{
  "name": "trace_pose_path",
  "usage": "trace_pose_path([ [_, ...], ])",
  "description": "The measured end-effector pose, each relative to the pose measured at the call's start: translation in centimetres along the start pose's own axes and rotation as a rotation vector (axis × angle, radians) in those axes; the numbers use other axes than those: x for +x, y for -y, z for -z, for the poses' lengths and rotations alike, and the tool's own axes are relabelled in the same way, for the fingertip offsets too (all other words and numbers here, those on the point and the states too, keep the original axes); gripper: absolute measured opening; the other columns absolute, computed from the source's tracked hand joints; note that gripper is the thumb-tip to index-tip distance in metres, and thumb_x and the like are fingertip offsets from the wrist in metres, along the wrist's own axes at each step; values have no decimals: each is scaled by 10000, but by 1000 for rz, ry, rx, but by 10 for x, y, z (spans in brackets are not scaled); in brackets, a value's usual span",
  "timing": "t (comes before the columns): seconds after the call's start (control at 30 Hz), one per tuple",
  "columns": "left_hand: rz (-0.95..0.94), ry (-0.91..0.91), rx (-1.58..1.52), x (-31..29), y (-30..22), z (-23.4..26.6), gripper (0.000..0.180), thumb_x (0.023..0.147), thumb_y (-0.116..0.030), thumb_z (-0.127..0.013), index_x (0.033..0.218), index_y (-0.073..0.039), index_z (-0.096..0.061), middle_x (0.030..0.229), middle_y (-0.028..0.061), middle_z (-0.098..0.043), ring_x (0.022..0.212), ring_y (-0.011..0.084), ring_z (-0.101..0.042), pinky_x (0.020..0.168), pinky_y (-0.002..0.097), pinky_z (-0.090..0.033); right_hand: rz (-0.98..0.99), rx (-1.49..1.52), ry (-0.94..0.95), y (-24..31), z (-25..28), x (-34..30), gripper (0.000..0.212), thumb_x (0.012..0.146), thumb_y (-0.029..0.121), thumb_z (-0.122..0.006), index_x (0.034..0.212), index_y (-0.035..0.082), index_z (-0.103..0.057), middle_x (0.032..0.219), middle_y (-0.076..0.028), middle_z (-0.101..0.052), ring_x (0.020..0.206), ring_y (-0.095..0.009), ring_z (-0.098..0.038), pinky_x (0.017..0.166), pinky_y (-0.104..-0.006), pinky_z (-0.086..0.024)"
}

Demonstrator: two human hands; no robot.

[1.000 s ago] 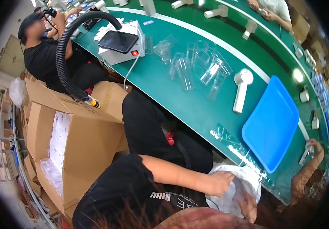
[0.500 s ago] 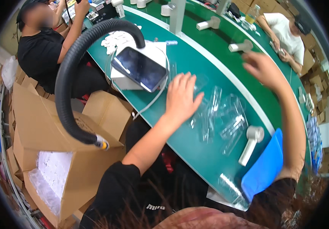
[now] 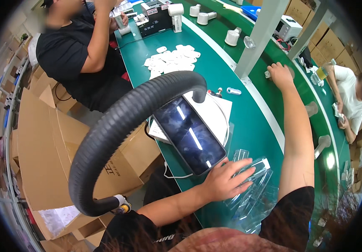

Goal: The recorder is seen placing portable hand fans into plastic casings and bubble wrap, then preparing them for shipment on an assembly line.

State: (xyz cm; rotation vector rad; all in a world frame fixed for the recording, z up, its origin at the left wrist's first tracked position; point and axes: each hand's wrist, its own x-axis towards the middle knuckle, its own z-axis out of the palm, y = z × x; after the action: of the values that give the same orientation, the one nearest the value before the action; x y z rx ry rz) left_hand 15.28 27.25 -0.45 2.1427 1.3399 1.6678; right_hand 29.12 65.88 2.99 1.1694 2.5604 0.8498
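On the green belt, my right hand (image 3: 281, 76) has its fingers closed over a white handheld fan (image 3: 267, 74). Most of the fan is hidden under the hand; one end and part of a rounded edge show. My left hand (image 3: 227, 180) lies with fingers spread over a heap of clear plastic trays (image 3: 248, 197), its fingertips on or just above them. Close beside it is a black smartphone (image 3: 191, 136), tilted against a white box (image 3: 221, 103). A white cable (image 3: 177, 177) hangs by the table edge.
A thick black hose (image 3: 101, 140) arches across the left. Behind it stand open cardboard boxes (image 3: 42, 155). White oval parts (image 3: 177, 59) lie in a pile. More white fans (image 3: 232, 37) sit on the belt near a grey post (image 3: 263, 38). Co-workers sit left and far right.
The view has swung to the left. My right hand has reached farther out and closed over a fan on the belt. My left hand stays spread by the clear trays.
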Motion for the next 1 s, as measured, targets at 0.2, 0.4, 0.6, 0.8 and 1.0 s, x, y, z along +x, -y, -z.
trace_pose_path([
  [0.2,-3,-106,-427,-11,-16,11,593,664,-148,-841,1157,-44,-530,1102,131,-596,841,227,-595,708,330,-459,225,-51,-59,26,94,-86,158,771,178,-583,912,109,-598,903,-58,-612,955,-238,-560,770,-388,-450],
  [0.4,558,56,-1324,-123,-58,93,612,683,-137,-828,1197,-29,-513,1139,89,-608,992,179,-585,887,339,-444,370,34,194,93,141,-176,152,799,222,-595,874,99,-642,834,-72,-658,920,-243,-593,763,-407,-447],
  [0.6,948,-381,-1462,-189,-33,127,431,813,-5,-619,1220,-67,-491,996,74,-588,919,228,-619,837,405,-513,219,331,267,96,120,-208,499,715,354,-747,1100,86,-576,1103,-102,-608,1088,-281,-539,902,-472,-423],
  [0.8,922,-568,-637,-194,15,156,531,766,51,-625,1248,-62,-434,972,36,-525,849,128,-550,744,270,-491,-37,492,487,48,123,-233,897,573,345,-850,1322,94,-426,1363,-135,-427,1230,-336,-445,1015,-469,-383],
  [1.0,776,-552,-312,-213,28,157,468,754,75,-652,1148,-61,-440,929,17,-495,850,107,-518,772,264,-473,-129,736,384,35,111,-249,756,565,248,-831,1210,79,-476,1123,-171,-597,1045,-355,-574,896,-398,-469],
])
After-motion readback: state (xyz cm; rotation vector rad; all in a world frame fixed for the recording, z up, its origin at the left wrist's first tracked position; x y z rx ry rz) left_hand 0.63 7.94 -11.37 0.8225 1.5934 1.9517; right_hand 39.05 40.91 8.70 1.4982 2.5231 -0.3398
